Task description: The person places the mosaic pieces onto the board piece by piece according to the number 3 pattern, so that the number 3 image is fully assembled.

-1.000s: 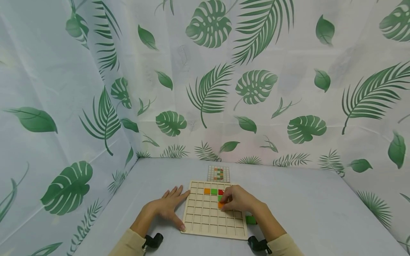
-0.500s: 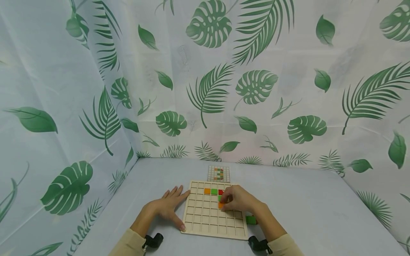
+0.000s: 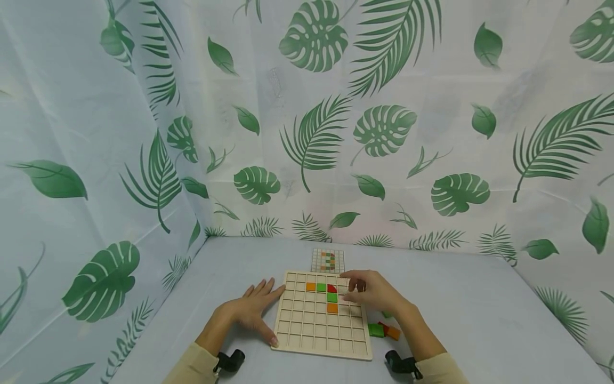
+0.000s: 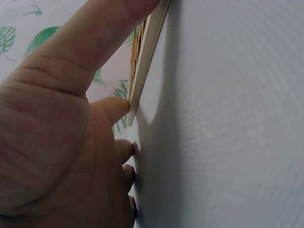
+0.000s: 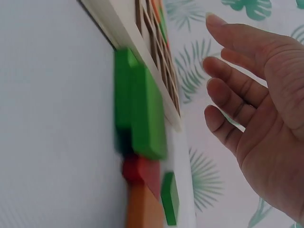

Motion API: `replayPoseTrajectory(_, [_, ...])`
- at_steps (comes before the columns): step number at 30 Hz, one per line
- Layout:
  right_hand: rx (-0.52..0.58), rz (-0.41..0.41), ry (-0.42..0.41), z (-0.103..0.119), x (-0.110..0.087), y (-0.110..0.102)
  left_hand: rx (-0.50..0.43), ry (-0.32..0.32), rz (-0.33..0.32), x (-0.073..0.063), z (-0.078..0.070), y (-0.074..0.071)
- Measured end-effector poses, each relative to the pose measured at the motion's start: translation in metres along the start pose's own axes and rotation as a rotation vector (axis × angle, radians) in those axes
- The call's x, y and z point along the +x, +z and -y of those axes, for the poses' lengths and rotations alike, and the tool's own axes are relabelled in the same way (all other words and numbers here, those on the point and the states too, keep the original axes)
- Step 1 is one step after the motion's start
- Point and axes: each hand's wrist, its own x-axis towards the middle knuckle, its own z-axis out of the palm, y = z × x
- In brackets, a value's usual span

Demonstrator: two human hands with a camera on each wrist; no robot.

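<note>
A pale wooden grid board (image 3: 307,325) lies on the table. In its cells sit an orange tile (image 3: 310,287), a green tile (image 3: 321,287) and a red piece (image 3: 332,288) in a row, with another green tile (image 3: 332,297) and orange tile (image 3: 332,308) below the red one. My left hand (image 3: 249,312) spreads its fingers along the board's left side, thumb at the near corner and index finger at the edge. Over the board's right part hovers my right hand (image 3: 376,290), fingers loosely bent and holding nothing; the right wrist view shows its bare fingers (image 5: 228,97).
Beside the board's right edge lie loose blocks: green ones (image 5: 149,114), a red one (image 5: 151,173), an orange one (image 3: 393,333) and a separate green one (image 5: 169,197). Behind the board is a small printed grid card (image 3: 328,260). A leaf-patterned curtain (image 3: 326,213) closes off the back.
My right hand has let go of the orange tile in its cell and moved right and up. The tile and the loose blocks on the right now show. My left hand has stayed put.
</note>
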Motion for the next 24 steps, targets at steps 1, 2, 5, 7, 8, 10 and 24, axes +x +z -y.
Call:
replayPoseTrajectory(1, [-0.003, -0.010, -0.001, -0.002, -0.001, -0.002, 0.000, 0.001, 0.000, 0.000, 0.000, 0.000])
replayPoseTrajectory(2, [-0.007, -0.020, 0.004, -0.003, -0.003, -0.004, 0.000, 0.002, -0.001, 0.000, 0.000, 0.000])
replayPoseTrajectory(5, [-0.014, -0.043, -0.001, -0.008, -0.007, -0.010, 0.001, 0.007, -0.003, 0.000, 0.000, 0.000])
replayPoseTrajectory(7, [-0.024, -0.053, 0.000, -0.011, -0.010, -0.013, 0.002, 0.009, -0.003, 0.000, 0.000, 0.000])
replayPoseTrajectory(8, [-0.028, -0.056, 0.003, -0.012, -0.011, -0.015, 0.002, 0.010, -0.003, 0.000, 0.000, 0.000])
replayPoseTrajectory(10, [-0.032, -0.064, 0.008, -0.013, -0.012, -0.017, 0.003, 0.009, -0.003, 0.000, 0.000, 0.000])
replayPoseTrajectory(24, [-0.025, -0.089, 0.014, -0.025, -0.022, -0.029, 0.000, 0.016, 0.003, 0.000, 0.002, 0.000])
